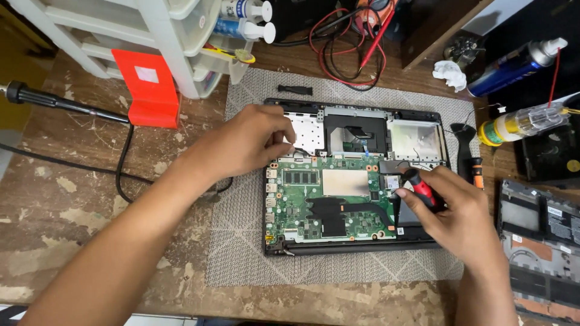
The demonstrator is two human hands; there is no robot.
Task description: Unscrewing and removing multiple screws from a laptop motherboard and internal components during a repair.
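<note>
Worn wooden table [72,199] — woven cloth mat [241,241]

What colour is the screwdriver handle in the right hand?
Red and black screwdriver, held by the right hand; head view.

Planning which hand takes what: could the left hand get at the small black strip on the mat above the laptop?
Probably yes. The left hand rests at the laptop's top-left corner, and the black strip lies on bare mat just beyond it, with nothing between.

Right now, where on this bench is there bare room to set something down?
Bare patches: the wooden bench left of the grey mat, below the black cable; and the mat strip in front of the opened laptop. Crowded: the right edge, with spray can, bottle and removed cover, and the back, with red leads.
</note>
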